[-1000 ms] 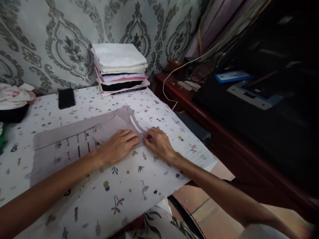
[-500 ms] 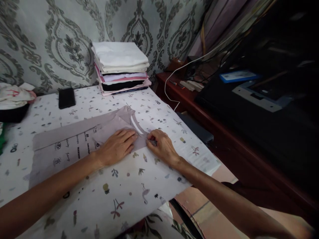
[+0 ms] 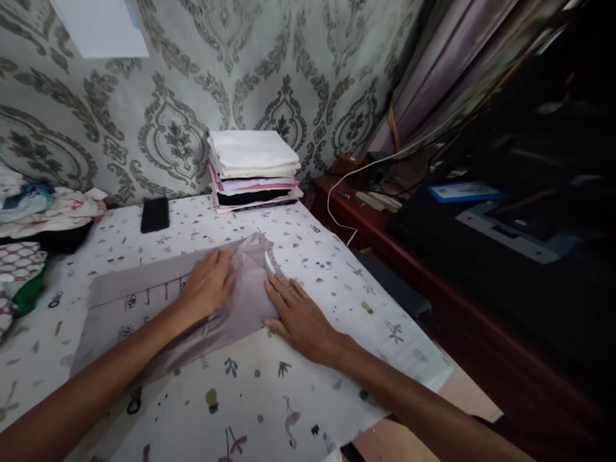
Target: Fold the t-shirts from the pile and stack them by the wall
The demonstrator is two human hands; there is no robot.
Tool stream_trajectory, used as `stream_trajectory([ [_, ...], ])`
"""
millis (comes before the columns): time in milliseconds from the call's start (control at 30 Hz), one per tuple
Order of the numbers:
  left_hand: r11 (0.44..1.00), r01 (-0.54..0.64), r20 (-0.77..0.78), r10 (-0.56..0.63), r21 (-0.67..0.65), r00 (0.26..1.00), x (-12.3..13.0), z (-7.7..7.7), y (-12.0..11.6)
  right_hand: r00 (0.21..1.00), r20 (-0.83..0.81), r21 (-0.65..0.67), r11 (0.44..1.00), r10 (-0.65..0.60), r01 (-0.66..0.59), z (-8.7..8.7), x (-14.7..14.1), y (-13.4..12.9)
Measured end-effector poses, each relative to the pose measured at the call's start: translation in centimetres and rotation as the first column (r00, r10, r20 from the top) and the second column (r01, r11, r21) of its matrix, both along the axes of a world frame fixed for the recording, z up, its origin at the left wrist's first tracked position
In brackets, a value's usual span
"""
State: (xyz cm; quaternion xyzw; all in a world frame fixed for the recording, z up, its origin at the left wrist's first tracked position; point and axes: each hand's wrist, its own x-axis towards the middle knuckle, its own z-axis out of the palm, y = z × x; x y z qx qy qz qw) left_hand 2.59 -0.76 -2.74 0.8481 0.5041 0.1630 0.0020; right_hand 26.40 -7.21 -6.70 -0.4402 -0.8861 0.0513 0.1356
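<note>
A mauve-grey shirt (image 3: 248, 314) lies on the counter (image 3: 269, 417), its collar (image 3: 269, 260) towards the right edge. The right hand (image 3: 301, 321) lies flat at the collar, grip open; the left hand (image 3: 209, 282) bends over the shirt, and whether its grip pinches fabric I cannot tell. Folded clothes (image 3: 255, 170) stand stacked near the back right corner, a black phone (image 3: 154, 215) farther left along the back edge

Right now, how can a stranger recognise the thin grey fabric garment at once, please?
On the white tablecloth with small coloured motifs, look nearer than the tall folded cloth stack. The grey garment lies there, touched by the left hand and right hand. Unlike the stack, it lies low and shows dark lettering.
</note>
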Motion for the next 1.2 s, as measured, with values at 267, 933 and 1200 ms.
stream_trajectory([
  [267,0.977,-0.179,-0.126,0.165,-0.114,0.978,-1.6,-0.6,0.7,0.998,0.056,-0.005,1.000,-0.014,0.015,-0.5,0.1,-0.1],
  [933,0.995,0.074,-0.021,-0.075,-0.063,0.997,3.6,-3.3,9.1,0.973,0.124,-0.003,0.981,-0.194,0.196,2.6,-0.6,14.2],
  [1200,0.998,0.048,-0.157,-0.052,-0.031,0.986,4.3,-3.1,8.4,0.977,0.035,0.003,0.978,-0.208,0.208,1.5,0.1,14.8],
])
